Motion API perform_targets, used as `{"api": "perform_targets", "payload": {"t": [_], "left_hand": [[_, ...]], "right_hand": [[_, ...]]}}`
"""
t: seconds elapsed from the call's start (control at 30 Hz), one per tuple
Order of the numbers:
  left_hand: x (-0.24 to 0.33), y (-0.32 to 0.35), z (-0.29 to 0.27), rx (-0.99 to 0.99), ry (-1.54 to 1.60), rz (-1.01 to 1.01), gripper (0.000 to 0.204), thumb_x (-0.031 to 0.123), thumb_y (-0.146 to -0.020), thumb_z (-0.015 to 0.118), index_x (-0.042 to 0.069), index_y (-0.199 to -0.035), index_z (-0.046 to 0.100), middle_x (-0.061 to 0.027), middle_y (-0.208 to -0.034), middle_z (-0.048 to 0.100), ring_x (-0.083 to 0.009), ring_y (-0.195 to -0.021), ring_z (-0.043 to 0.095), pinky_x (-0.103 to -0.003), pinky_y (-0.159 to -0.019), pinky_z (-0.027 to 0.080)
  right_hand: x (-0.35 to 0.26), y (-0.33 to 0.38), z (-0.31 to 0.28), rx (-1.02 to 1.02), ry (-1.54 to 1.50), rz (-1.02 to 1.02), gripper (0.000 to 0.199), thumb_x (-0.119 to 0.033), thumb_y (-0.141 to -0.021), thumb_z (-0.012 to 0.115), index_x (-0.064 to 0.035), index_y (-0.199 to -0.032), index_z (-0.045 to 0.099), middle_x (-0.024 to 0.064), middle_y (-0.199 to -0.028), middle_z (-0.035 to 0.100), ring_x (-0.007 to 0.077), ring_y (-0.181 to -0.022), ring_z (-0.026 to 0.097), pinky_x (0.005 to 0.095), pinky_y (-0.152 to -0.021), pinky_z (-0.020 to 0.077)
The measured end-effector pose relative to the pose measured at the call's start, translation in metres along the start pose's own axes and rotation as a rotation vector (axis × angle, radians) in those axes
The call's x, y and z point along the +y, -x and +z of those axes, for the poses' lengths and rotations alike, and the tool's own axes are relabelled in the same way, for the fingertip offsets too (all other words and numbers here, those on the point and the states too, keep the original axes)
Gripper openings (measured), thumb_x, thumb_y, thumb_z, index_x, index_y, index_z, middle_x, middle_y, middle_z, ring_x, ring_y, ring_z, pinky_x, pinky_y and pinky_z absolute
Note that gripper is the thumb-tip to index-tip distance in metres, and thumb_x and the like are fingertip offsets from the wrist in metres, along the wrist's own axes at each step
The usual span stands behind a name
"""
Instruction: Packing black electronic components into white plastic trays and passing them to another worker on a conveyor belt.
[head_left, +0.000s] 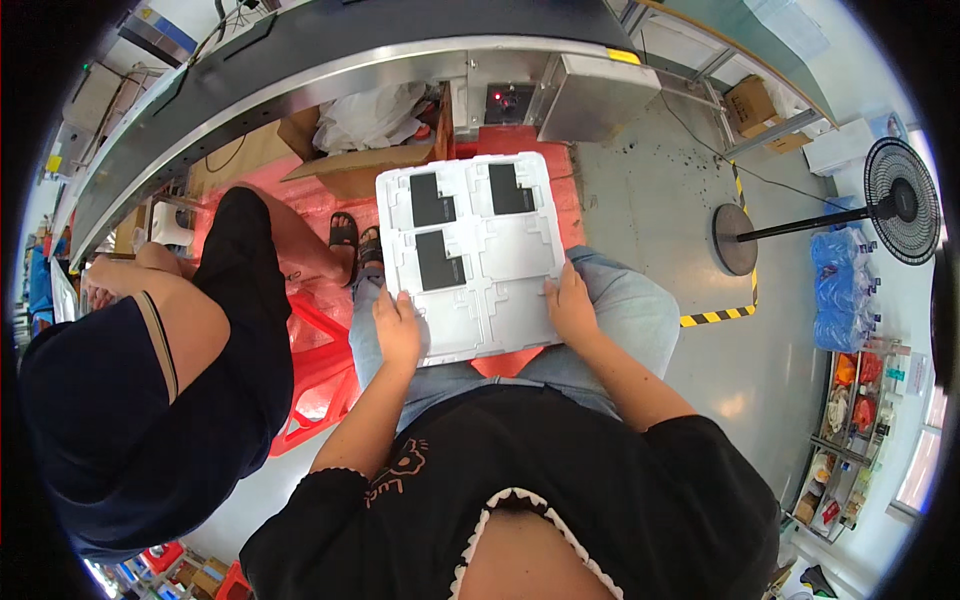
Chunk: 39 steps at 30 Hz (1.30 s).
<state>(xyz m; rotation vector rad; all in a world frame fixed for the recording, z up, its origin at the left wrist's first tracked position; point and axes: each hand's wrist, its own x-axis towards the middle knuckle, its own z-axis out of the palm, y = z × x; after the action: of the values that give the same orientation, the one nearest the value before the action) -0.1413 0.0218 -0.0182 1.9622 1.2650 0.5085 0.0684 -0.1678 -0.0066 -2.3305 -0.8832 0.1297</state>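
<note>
A white moulded plastic tray (450,325) with several stepped pockets rests over my lap, tilted slightly. Three flat black stepped-edge pieces, which look like battery packs, lie in it: one at the far left (432,199), another at the far right (511,189), and a third in the middle left pocket (440,261). The other pockets hold nothing. My left hand (398,328) grips the tray's left edge near its lower corner, thumb on top. On the opposite edge, my right hand (571,308) is closed in the same way. Fingers underneath are hidden.
Beyond the tray runs a dark conveyor belt (400,25) with a metal frame. Below it stands a cardboard box (365,172) with clear plastic bags. A co-worker (130,400) sits at my left beside a red stool (315,375). A black fan (900,200) stands at the right.
</note>
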Motion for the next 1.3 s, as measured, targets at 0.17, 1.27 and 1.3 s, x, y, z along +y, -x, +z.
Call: {"api": "perform_targets", "payload": {"t": [0.17, 1.27, 1.3], "left_hand": [[-0.007, -0.008, -0.011, -0.056, 0.059, 0.001, 0.04, 0.02, -0.088, 0.049, -0.004, -0.12, 0.045, -0.027, -0.11, 0.051, -0.0408, -0.103, 0.047, -0.044, -0.09, 0.037], [0.255, -0.241, -0.104, 0.412, -0.427, 0.865, 0.075, 0.047, -0.069, 0.07, -0.003, -0.122, 0.049, -0.0189, -0.116, 0.056, -0.0326, -0.109, 0.053, -0.04, -0.09, 0.041], [0.248, -0.211, -0.097, 0.431, -0.345, 0.944, 0.072, 0.038, -0.069, 0.074, -0.003, -0.123, 0.048, -0.0184, -0.115, 0.056, -0.0313, -0.107, 0.053, -0.037, -0.091, 0.042]], "right_hand": [[-0.061, -0.104, -0.093, -1.014, 0.396, -0.062, 0.041, -0.03, -0.086, 0.052, 0.0044, -0.11, 0.052, 0.0239, -0.109, 0.057, 0.038, -0.096, 0.056, 0.0437, -0.084, 0.0438], [-0.079, -0.101, -0.075, -0.291, -0.117, -0.14, 0.035, -0.033, -0.084, 0.059, -0.0015, -0.07, 0.052, 0.0174, -0.068, 0.054, 0.0353, -0.065, 0.053, 0.0417, -0.057, 0.0411], [-0.059, -0.084, -0.062, -0.298, -0.107, -0.039, 0.033, -0.031, -0.085, 0.058, -0.0009, -0.073, 0.055, 0.0185, -0.07, 0.055, 0.0358, -0.066, 0.055, 0.0407, -0.058, 0.042]]}}
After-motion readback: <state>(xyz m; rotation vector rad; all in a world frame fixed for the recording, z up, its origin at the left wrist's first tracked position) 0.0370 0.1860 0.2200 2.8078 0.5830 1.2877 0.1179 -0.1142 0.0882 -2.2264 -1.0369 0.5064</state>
